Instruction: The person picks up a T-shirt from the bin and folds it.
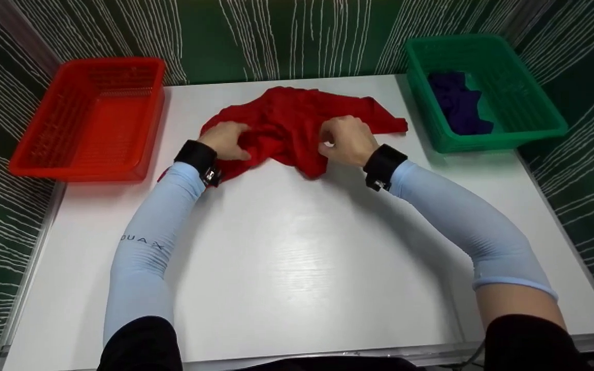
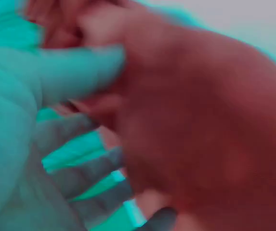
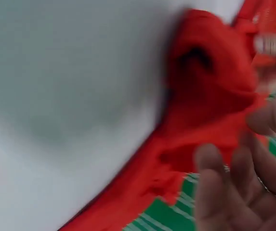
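Note:
A crumpled red garment (image 1: 289,116) lies across the back of the white table, one sleeve-like end stretched out to the right. Over its left part is my left hand (image 1: 226,140), thumb and fingers spread apart; in the left wrist view the thumb (image 2: 80,70) overlaps the blurred cloth (image 2: 190,110). My right hand (image 1: 349,139) hovers by the garment's right part, fingers loosely bent and a gap between thumb and forefinger. Nothing shows between the right hand's fingers (image 3: 210,187) in the right wrist view, where folded red fabric (image 3: 210,96) lies beyond them.
A red plastic basket (image 1: 145,118) stands at the back left with nothing in it. At the back right, a green basket (image 1: 513,141) contains a dark purple cloth (image 1: 457,103). Behind the white table (image 1: 297,268) rises a green wall (image 1: 204,41) with white streaks.

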Demonstrator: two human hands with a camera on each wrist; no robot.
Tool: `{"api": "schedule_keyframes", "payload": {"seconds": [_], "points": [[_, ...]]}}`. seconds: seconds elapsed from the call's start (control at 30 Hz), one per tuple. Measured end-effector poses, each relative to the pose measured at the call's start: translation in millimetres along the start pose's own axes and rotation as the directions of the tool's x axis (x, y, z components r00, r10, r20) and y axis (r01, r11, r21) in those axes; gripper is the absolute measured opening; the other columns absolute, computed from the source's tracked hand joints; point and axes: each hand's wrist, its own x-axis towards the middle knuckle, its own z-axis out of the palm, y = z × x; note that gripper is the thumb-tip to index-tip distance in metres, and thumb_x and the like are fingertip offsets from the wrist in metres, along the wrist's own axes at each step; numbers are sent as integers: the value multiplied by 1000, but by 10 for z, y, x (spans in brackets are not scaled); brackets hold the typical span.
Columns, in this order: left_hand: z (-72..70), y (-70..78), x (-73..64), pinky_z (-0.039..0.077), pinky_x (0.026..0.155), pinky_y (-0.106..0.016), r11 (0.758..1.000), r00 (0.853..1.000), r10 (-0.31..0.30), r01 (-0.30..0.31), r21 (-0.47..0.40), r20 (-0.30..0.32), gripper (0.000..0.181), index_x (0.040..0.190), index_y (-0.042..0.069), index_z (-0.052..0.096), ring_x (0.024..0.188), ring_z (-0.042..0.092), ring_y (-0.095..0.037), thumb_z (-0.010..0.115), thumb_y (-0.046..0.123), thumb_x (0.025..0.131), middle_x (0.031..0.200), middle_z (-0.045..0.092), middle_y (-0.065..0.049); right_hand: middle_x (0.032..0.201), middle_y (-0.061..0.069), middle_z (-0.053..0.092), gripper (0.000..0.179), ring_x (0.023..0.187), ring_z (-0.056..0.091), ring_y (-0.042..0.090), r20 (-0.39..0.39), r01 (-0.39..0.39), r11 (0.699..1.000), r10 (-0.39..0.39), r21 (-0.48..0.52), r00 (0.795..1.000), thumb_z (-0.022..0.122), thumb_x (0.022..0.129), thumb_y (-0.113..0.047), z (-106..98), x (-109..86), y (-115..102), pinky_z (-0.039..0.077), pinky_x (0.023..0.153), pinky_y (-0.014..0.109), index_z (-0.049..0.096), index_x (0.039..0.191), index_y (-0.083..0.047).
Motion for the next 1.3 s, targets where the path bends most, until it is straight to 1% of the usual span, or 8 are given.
{"api": "schedule_keyframes", "payload": {"seconds": [0.2,0.37,0.53,0.67,0.77,1.0,1.13,1.3], "points": [[153,-202,-54,38,135,-63,994,994,-110,110,1,-20,92,175,9,37,161,40,-44,79,42,99,172,46,-25,174,22,45,86,114,73,43,227,141,988,-122,-70,966,80,103,-39,38,-6,102,65,97,56,38,176,-20],[96,-169,-17,35,136,-68,975,972,-212,204,90,99,101,179,11,26,165,34,-45,74,52,99,178,35,-27,97,19,74,14,98,69,38,326,286,947,-227,-147,918,76,99,-10,74,20,176,62,90,49,81,108,-1],[-7,-147,-11,34,137,-67,945,920,-313,276,177,237,115,180,7,17,171,25,-44,67,70,98,185,24,-27,63,4,44,28,68,50,25,327,87,891,71,-446,942,72,90,-18,-138,14,353,57,69,47,56,68,-8],[-49,-112,-52,36,137,-64,933,904,-351,317,169,244,119,179,3,18,167,33,-42,56,83,99,184,29,-24,70,4,53,40,77,59,26,440,-23,764,395,-644,806,72,86,-47,-381,-33,427,60,78,46,60,79,-10],[-47,-45,-97,45,131,-62,929,911,-354,316,192,210,117,175,0,27,155,48,-43,54,84,99,175,44,-26,74,3,54,59,83,60,25,489,-92,761,499,-642,715,71,86,-71,-506,-46,391,53,76,39,62,84,-12],[-23,61,-107,45,130,-65,922,920,-343,291,256,189,123,180,3,10,165,35,-54,69,72,97,179,23,-41,74,13,63,48,78,66,34,133,-178,910,243,-375,961,66,105,-48,-446,58,370,64,75,51,69,96,-2],[-7,65,-81,44,130,-68,926,912,-350,302,229,214,128,182,16,0,167,26,-56,75,72,94,182,12,-40,117,26,74,76,112,70,41,165,-178,973,201,-145,966,72,107,-39,-255,132,425,59,114,62,43,168,-6],[8,38,-77,43,131,-68,913,895,-381,325,246,233,130,182,20,0,168,24,-57,73,77,91,184,5,-39,119,25,76,63,109,67,36,217,-194,978,205,-72,954,74,108,-37,-47,178,493,59,111,58,60,159,-3]]}}
